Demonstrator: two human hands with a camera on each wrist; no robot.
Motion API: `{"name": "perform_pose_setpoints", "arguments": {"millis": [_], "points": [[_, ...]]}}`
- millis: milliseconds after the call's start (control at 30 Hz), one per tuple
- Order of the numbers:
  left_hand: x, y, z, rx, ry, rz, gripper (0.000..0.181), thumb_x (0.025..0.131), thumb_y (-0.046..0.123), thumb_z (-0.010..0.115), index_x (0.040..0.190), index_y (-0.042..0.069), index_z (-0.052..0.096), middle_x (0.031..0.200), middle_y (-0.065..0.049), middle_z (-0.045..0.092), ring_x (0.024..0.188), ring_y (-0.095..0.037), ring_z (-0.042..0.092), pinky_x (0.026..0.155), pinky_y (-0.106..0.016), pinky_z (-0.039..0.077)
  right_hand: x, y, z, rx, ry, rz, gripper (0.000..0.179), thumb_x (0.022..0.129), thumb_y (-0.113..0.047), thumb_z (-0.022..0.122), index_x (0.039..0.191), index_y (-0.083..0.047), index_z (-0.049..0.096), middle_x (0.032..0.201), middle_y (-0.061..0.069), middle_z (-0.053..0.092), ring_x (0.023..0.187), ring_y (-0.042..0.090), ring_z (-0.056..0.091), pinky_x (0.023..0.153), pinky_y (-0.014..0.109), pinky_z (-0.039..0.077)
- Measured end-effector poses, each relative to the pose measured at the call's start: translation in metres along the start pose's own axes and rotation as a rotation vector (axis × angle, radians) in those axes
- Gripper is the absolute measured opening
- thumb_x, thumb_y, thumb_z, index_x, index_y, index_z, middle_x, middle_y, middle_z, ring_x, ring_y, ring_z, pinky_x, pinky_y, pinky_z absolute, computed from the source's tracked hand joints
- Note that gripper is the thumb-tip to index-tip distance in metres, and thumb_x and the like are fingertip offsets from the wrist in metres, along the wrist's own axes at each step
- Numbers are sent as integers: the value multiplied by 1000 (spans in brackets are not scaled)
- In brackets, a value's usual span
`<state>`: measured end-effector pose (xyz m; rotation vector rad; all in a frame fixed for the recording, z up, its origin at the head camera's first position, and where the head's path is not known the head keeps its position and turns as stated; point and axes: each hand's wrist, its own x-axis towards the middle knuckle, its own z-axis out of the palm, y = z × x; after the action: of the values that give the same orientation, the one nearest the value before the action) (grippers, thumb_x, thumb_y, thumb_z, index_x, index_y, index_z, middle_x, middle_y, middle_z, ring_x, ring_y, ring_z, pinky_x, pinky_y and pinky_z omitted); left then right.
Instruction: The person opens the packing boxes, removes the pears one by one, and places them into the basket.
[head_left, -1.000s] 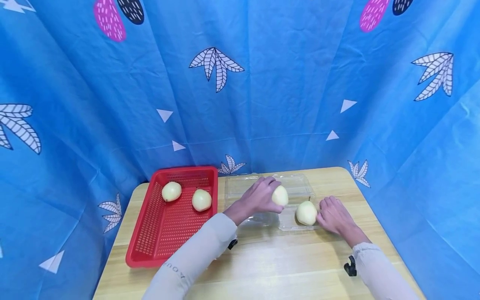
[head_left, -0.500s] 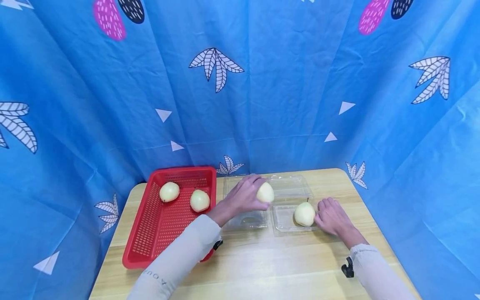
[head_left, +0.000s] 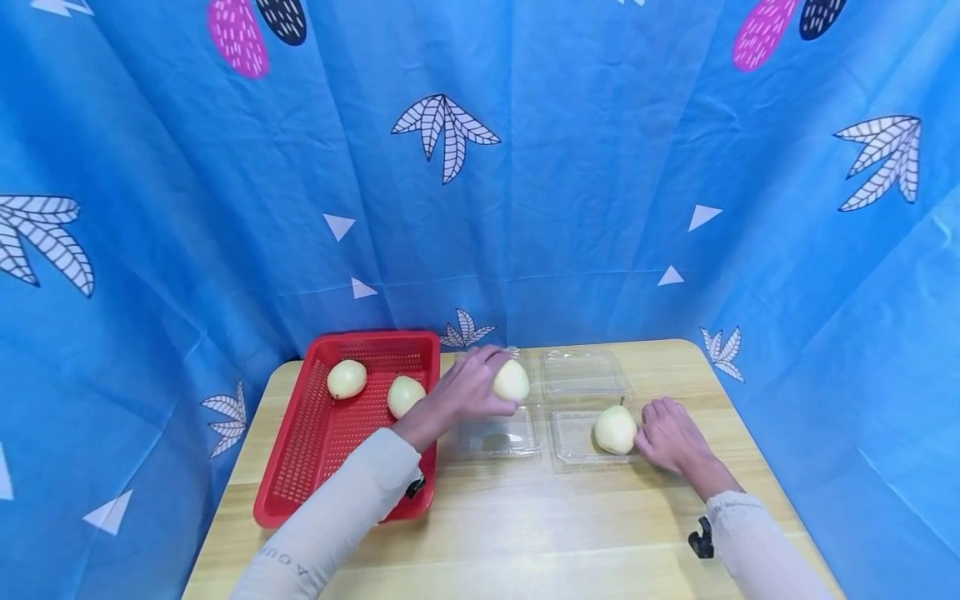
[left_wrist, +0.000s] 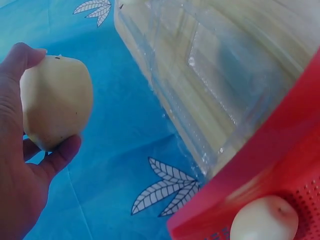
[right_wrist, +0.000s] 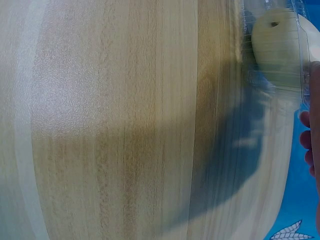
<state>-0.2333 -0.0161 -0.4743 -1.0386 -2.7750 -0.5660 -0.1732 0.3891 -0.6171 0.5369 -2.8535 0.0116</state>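
Note:
My left hand [head_left: 472, 385] grips a pale yellow pear [head_left: 512, 382] above the left clear plastic clamshell box [head_left: 498, 442]. In the left wrist view, the thumb and fingers curl around this pear [left_wrist: 65, 100] from opposite sides. My right hand [head_left: 671, 437] holds the right side of the other clear plastic clamshell box [head_left: 573, 446], fingers curled; in the right wrist view most of that hand is out of frame. Inside this right box, close to my thumb, one pear [head_left: 615, 430] sits with its stem up. Its lid [head_left: 581, 371] lies spread open toward the back.
On the left stands a red perforated basket [head_left: 318, 442] with two pears [head_left: 347, 379] visible; my left forearm crosses over its right side. Both boxes rest on the wooden table [head_left: 540, 533], with a blue patterned curtain [head_left: 570, 208] around the back and sides.
My left hand has carried its pear leftward, from beside the right box to over the left one. The right hand stays at the right box, beside the pear in it.

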Motion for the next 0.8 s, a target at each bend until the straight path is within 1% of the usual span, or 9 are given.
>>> {"name": "perform_pose_setpoints", "arguments": {"millis": [33, 100, 167, 267, 400, 500, 567, 800], "points": [[0, -1, -2, 2, 4, 5, 75, 74, 48, 80, 136, 8, 64, 134, -11, 66, 123, -28, 63, 106, -49, 56, 0, 0, 0, -1, -4, 5, 19, 87, -25, 56, 82, -7, 52, 80, 7, 50, 77, 24, 45, 71, 38, 42], [0, -2, -7, 1, 10, 6, 75, 75, 48, 80, 136, 8, 64, 134, -10, 66, 125, -28, 63, 108, -49, 55, -1, 1, 1, -4, -13, 11, 20, 88, -26, 56, 82, -7, 52, 80, 7, 51, 78, 24, 45, 71, 38, 42], [-1, -4, -12, -10, 17, -3, 74, 74, 48, 82, 135, 9, 64, 134, -10, 66, 125, -29, 63, 105, -50, 57, -1, 1, 1, 0, -17, 18, 20, 88, -27, 55, 82, -8, 52, 80, 7, 51, 78, 24, 45, 71, 38, 41], [-5, -9, -19, -14, 19, -34, 74, 74, 48, 82, 135, 10, 65, 136, -11, 66, 127, -32, 62, 97, -51, 60, -1, 1, 1, 2, -15, 20, 20, 88, -27, 55, 82, -8, 52, 80, 7, 51, 78, 24, 44, 70, 37, 41], [-10, -19, -25, -7, 35, -55, 74, 73, 46, 83, 134, 8, 65, 137, -15, 66, 125, -36, 64, 95, -53, 61, -1, 0, 0, 8, -10, 22, 20, 87, -26, 57, 83, -7, 53, 80, 7, 51, 78, 25, 45, 70, 38, 41], [-15, -28, -27, 6, 46, -60, 73, 72, 44, 83, 133, 7, 66, 133, -15, 67, 120, -34, 65, 94, -50, 61, -1, 0, 0, 16, -8, 27, 19, 87, -25, 58, 83, -6, 53, 81, 8, 52, 79, 26, 46, 70, 39, 42], [-19, -33, -29, 9, 44, -76, 72, 73, 43, 83, 133, 7, 66, 132, -15, 67, 118, -34, 65, 93, -50, 62, -1, -1, 0, 19, -8, 29, 19, 87, -24, 58, 83, -6, 53, 81, 9, 53, 79, 26, 47, 71, 39, 42], [-34, -48, -33, 24, 10, -143, 73, 76, 47, 80, 137, 9, 64, 138, -15, 63, 121, -36, 63, 100, -56, 57, -2, -1, 0, 19, -6, 28, 20, 87, -26, 57, 83, -6, 54, 82, 8, 53, 80, 26, 48, 71, 39, 43]]}}
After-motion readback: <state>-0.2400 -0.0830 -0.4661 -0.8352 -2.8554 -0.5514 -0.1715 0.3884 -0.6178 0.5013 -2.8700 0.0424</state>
